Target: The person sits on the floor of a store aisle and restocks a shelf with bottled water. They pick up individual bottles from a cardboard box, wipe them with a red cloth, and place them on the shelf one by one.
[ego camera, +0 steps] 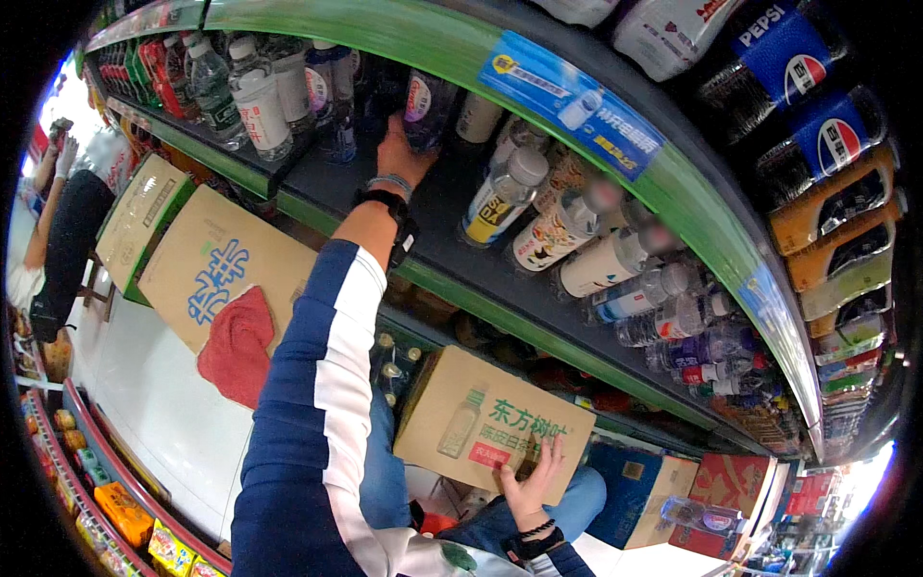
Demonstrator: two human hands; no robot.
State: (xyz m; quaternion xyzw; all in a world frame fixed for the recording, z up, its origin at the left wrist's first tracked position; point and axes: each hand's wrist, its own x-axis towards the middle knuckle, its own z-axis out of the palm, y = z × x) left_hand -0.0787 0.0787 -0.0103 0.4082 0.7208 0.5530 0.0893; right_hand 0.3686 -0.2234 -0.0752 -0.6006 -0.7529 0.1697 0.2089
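My left hand reaches deep onto the dark middle shelf, its fingers around the lower part of a dark plastic drink bottle with a pink-and-white oval label; some fingers are hidden. My right hand lies spread on the side of a brown cardboard carton with green writing and a printed bottle, near my knees. To the left of the held bottle stand clear and purple-labelled bottles. Right of it are a soda bottle with a yellow-and-blue label and several other bottles.
A red cloth hangs over a large carton on the left. A person stands beyond. Low snack racks line the lower left. The green shelf edge crosses in front. More cartons and a lying bottle are at lower right.
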